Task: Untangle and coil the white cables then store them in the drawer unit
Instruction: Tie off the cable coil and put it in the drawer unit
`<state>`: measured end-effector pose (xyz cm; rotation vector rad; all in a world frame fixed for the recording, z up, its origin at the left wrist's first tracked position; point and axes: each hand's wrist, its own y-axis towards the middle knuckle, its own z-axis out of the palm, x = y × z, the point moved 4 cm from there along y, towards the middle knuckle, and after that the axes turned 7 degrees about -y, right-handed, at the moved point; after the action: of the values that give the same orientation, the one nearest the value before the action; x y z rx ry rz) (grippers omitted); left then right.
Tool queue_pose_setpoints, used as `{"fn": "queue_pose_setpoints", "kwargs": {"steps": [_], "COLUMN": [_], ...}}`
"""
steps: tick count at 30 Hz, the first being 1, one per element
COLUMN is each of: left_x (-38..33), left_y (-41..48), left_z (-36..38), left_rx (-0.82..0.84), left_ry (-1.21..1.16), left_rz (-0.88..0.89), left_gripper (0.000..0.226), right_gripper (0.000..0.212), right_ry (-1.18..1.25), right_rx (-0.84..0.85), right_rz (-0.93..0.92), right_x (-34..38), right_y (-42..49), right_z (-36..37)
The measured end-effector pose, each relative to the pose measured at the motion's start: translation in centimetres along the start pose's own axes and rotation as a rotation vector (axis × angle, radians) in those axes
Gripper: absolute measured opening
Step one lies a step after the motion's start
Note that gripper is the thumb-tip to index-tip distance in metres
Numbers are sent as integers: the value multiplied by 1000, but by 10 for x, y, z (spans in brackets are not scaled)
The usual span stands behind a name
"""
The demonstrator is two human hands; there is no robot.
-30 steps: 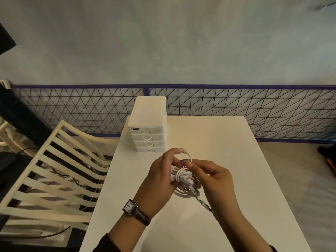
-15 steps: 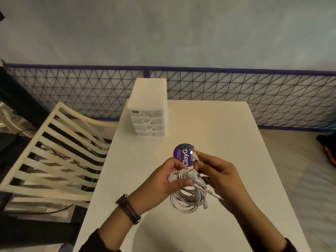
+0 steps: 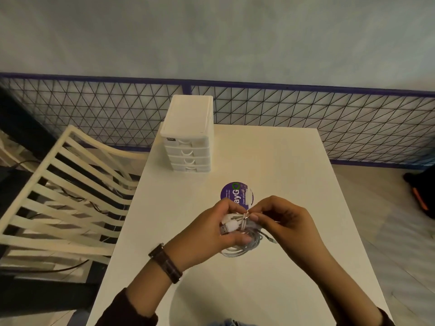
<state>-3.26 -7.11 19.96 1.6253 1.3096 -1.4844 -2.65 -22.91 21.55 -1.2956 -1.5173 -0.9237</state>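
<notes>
Holding is done by the left hand (image 3: 209,231): the white cable bundle (image 3: 237,251) is gripped near its top, fingers curled over it and thumb tucked underneath. The coiled loops hang below that hand, over the middle of the white table (image 3: 282,161). Whether the tabletop is touched cannot be told.

A USB plug (image 3: 226,228) is seen sticking out of the bundle's left side, against the left palm. A turn of cable is wrapped crosswise round the bundle's top.

The right hand (image 3: 289,222) is closed to a narrow pinch, thumb and forefinger meeting on a cable end at that wrap, just beside the left fingertips.

The drawer unit (image 3: 188,135) is placed at the table's far left edge. Four drawers are counted, all pushed in, well apart from both hands.

A round purple sticker (image 3: 237,192) is seen on the table between the unit and the hands, its near edge covered by fingers.

A dark-strapped watch (image 3: 166,263) is worn on the left wrist.

A cream slatted chair (image 3: 66,189) is set left of the table. A black mesh fence (image 3: 329,118) is seen behind the table.
</notes>
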Motion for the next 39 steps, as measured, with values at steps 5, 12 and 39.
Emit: {"fn": "queue_pose_setpoints", "kwargs": {"steps": [5,12,39], "left_x": [0,2,3], "left_y": [0,2,0], "left_z": [1,0,1], "left_rx": [-19,-81,-195], "left_ry": [-63,-34,-401], "left_rz": [61,135,110], "left_gripper": [25,17,29], "right_gripper": [4,11,17], "right_ry": [112,65,-319], "right_rx": [-63,-130,-34], "right_rz": [41,-120,-292], "right_x": [-2,5,17], "right_y": [-1,-2,1], "right_z": [0,4,-1]}}
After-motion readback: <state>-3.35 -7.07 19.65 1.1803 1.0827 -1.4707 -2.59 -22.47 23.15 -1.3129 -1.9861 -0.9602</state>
